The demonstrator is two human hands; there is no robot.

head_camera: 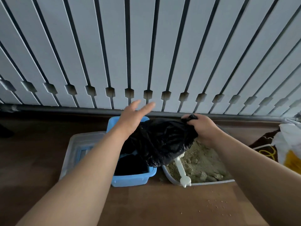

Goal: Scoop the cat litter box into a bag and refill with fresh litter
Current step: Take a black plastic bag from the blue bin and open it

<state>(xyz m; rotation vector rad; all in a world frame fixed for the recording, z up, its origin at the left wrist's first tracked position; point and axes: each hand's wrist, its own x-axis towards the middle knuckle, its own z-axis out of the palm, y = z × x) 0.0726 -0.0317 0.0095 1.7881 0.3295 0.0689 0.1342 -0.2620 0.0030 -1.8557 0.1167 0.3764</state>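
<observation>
Right in the middle of the frame, the right hand [202, 128] grips the bunched top of the black bag [162, 141]. The left hand [132, 116] is spread wide and holds nothing, up over the blue tub [130, 180]. The bag sags over the tub and the litter box [211, 182], where a white scoop [180, 167] lies.

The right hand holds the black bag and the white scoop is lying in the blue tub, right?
Not quite. The right hand holds the black bag, but the white scoop lies in the litter box, its handle over the rim, not in the blue tub. The head view shows it.
</observation>
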